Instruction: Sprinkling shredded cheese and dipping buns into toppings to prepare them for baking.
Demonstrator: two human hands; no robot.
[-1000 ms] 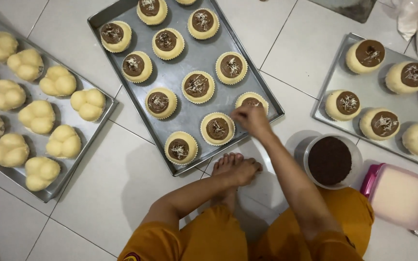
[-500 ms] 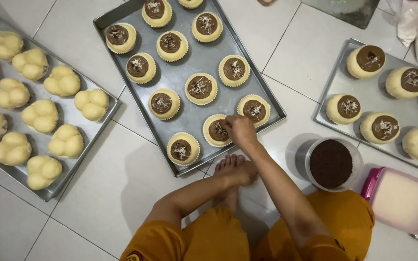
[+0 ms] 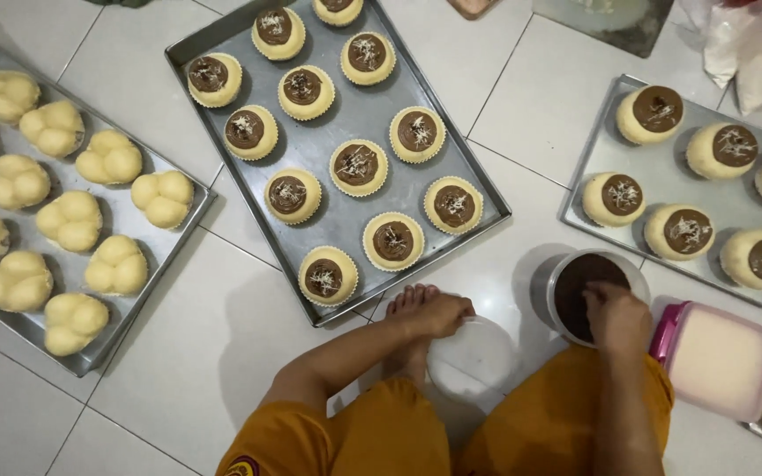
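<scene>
I sit on a white tiled floor in orange trousers. My right hand [image 3: 617, 317] reaches into a round tub of dark chocolate filling [image 3: 580, 275] by my right knee; its fingers are curled at the tub's edge. My left hand [image 3: 441, 315] rests on a white round lid [image 3: 474, 361] next to my foot. In front of me a grey baking tray [image 3: 359, 119] holds several buns in paper cups, each topped with chocolate and white shreds; the nearest bun [image 3: 327, 276] is at its near corner.
A tray of plain knotted dough pieces [image 3: 55, 203] lies at the left. Another tray of chocolate-topped buns [image 3: 690, 189] lies at the right. A pink-lidded container of white shreds [image 3: 720, 361] stands by my right knee. Plastic bags [image 3: 751, 44] sit at the top right.
My right hand has left the buns at the middle tray's near edge and moved right to the chocolate tub. My left hand has settled on the white lid.
</scene>
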